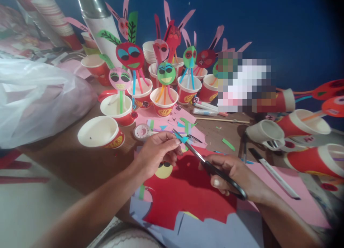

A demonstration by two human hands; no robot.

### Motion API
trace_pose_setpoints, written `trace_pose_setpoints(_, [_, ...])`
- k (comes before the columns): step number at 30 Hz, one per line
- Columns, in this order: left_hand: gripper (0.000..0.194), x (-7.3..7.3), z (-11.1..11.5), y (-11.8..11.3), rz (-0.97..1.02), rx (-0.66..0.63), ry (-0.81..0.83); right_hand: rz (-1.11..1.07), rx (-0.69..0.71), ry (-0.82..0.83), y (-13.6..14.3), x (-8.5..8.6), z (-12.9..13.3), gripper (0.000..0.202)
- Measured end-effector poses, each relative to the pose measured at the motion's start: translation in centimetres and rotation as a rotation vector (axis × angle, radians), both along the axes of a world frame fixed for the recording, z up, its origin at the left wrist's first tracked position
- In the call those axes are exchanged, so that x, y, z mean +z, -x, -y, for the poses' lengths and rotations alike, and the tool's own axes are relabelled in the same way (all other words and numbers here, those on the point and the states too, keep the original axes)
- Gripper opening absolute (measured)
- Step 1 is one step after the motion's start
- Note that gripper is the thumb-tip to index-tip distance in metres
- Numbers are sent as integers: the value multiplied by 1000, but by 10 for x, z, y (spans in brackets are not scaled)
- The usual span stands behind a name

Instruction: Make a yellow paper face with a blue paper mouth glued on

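White cloth [123, 237] shows at the bottom edge, between two forearms [99, 205] rising from the lower corners. Just beyond, pale blue paper [215, 232] lies under red paper [193, 194] with a ragged near edge. At the centre, the left hand [157, 149] pinches a blue scrap [181, 137] between thumb and fingertips, above the sheets. The right hand [239, 174], right of centre, grips the black handle of the scissors [225, 180], whose blades reach up and left to the scrap; whether they have cut into it I cannot tell. Partly behind the left hand is a yellow disc [163, 171] with dark eyes. At right, a marker [276, 176] rests on pink paper [298, 201].

Farther off, a tape roll [142, 132] sits left of the left hand, near a white-and-red cup [98, 131]; a plastic bag [40, 101] fills the left edge. A mug [264, 133] stands right of centre. Across the upper middle, paper faces [130, 56] rise on coloured straws from more cups. At upper left stand a flask [100, 37] and a leaning cup stack [55, 19], with a blue wall [231, 19] at the back.
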State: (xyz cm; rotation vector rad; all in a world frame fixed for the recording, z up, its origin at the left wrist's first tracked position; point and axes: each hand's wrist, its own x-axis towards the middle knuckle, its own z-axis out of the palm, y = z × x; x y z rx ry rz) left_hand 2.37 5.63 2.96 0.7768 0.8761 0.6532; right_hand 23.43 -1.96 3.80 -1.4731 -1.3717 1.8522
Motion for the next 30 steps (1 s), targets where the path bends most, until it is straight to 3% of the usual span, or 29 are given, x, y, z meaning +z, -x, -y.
trace_pose_setpoints(14, [15,0,0,0,-14,9,-14,35,-14,16,2,2,-2,42])
trace_pose_setpoints(20, [14,5,-1,2,-136,103,-141,173,-130,-63,2,3,-6,43])
trace_pose_setpoints(25, [14,9,-1,5,-281,160,-283,370,29,-190,-2,7,-8,38])
trace_pose_setpoints(30, [14,14,2,8,-368,148,-358,744,150,-400,-14,13,-3,35])
